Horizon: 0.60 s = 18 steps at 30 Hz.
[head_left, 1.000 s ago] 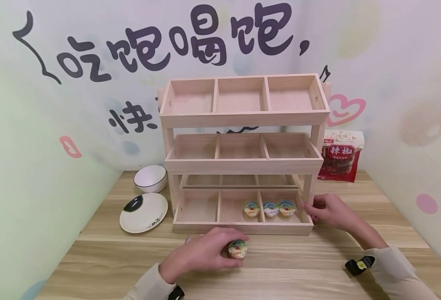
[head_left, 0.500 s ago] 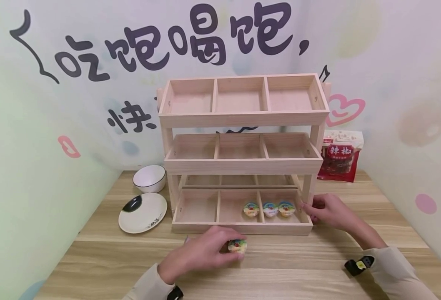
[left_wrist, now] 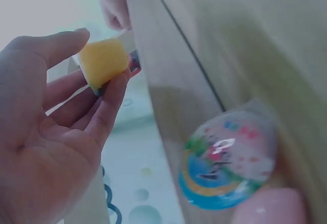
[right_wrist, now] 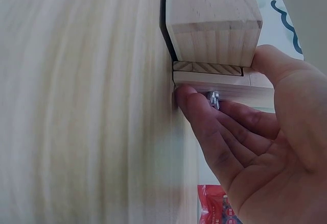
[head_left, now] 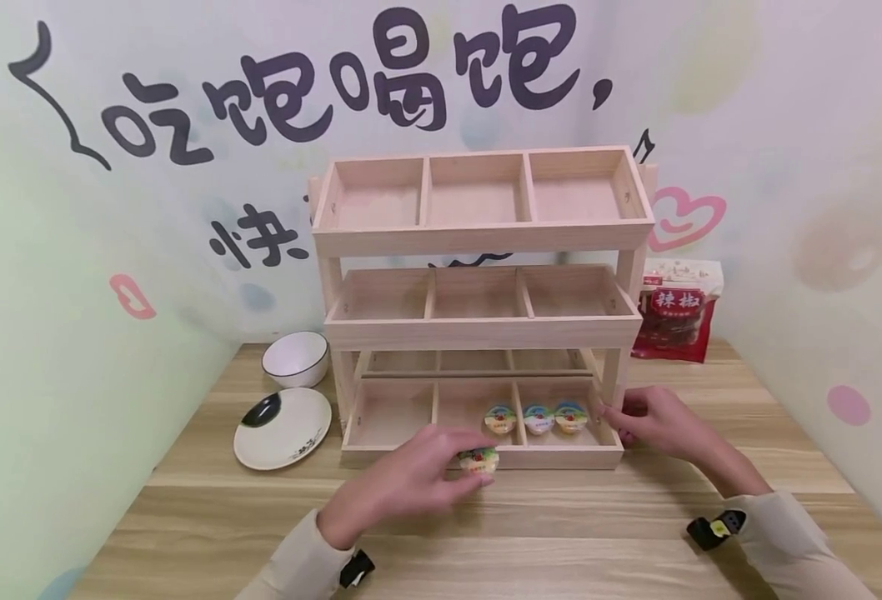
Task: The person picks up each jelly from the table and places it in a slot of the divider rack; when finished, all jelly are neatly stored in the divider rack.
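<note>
My left hand (head_left: 407, 475) pinches a small jelly cup (head_left: 479, 461) between thumb and fingers, right at the front board of the wooden three-tier rack (head_left: 482, 335). The left wrist view shows this cup's yellow body (left_wrist: 104, 63) facing the camera. On the rack's bottom tier sit an orange jelly cup (head_left: 500, 419) in the middle compartment and two more, a pale one (head_left: 538, 419) and a yellowish one (head_left: 570, 417), in the right compartment. My right hand (head_left: 658, 423) grips the bottom tier's right end, thumb and fingers on either side of the wood (right_wrist: 212, 30), near a metal bolt (right_wrist: 213, 99).
Close below my left hand lie a jelly cup with a printed lid (left_wrist: 230, 160) and a pink one (left_wrist: 271, 208), hidden in the head view. A white bowl (head_left: 295, 358) and plate (head_left: 283, 437) stand left of the rack. A red chili bag (head_left: 675, 310) stands behind right.
My left hand has moved the jelly cup forward from the table in front to the rack's bottom front board. The right hand keeps its grip on the rack.
</note>
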Each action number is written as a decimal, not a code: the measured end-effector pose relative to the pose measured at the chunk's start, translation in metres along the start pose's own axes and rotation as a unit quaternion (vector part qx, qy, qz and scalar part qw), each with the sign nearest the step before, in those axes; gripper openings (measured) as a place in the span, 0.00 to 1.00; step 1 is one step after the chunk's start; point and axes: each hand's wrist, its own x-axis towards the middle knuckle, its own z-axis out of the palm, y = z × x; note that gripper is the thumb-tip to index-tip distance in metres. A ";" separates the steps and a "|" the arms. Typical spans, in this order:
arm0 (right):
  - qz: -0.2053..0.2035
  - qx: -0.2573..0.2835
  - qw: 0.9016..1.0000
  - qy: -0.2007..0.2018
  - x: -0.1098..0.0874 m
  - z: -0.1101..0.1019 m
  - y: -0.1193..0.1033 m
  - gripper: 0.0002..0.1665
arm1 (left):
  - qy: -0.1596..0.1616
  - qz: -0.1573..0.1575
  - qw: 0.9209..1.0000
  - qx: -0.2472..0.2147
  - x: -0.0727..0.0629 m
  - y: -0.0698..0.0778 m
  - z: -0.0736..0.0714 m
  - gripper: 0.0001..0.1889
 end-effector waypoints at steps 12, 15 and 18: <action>-0.001 -0.005 1.000 0.003 0.001 0.002 0.002 0.19 | 0.034 -0.037 0.999 -0.011 0.028 -0.015 -0.012 0.23; 0.002 -0.003 1.000 0.004 0.000 0.001 0.002 0.19 | 0.049 -0.057 0.997 -0.009 0.034 -0.023 -0.010 0.24; 0.000 0.001 1.000 0.001 0.000 0.000 0.002 0.19 | 0.065 -0.076 0.995 -0.003 0.039 -0.031 -0.008 0.24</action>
